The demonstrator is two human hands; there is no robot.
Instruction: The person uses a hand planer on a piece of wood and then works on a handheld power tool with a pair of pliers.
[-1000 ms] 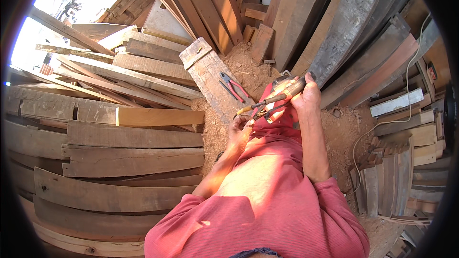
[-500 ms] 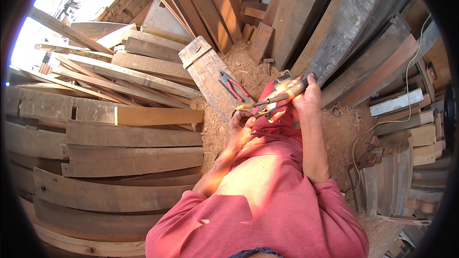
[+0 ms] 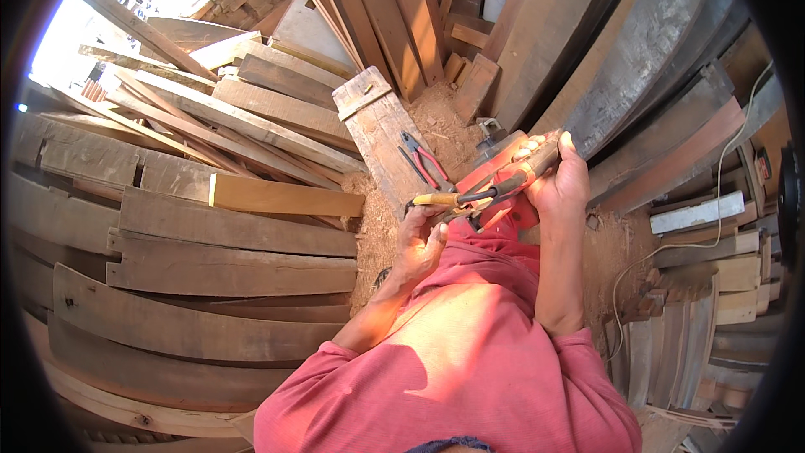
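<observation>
A long tool lies slantwise before my lap, with a brown wooden handle [image 3: 543, 158], a dark metal shaft [image 3: 482, 195] and a yellow part [image 3: 435, 199] at its left end. My right hand [image 3: 560, 184] is closed around the wooden handle, fingers over the far side and thumb up at its end. At the yellow end, my left hand [image 3: 418, 245] has its fingers curled against the tool's underside, thumb bent inward. Some darker pieces under the shaft are too small to name. Red-handled pliers [image 3: 426, 162] lie on a worn plank [image 3: 369, 122] just beyond.
Stacked wooden boards [image 3: 235, 268] fill the left side. Tall planks [image 3: 394, 13] lean at the back, and wide slabs [image 3: 620, 42] at the back right. Sawdust [image 3: 440, 117] covers the ground. A pale cable [image 3: 619, 285] runs down the right, beside offcuts [image 3: 671, 327].
The whole view has shifted slightly. My left hand has drawn a little nearer to my body, its thumb now further from the yellow end. My right hand still grips the wooden handle.
</observation>
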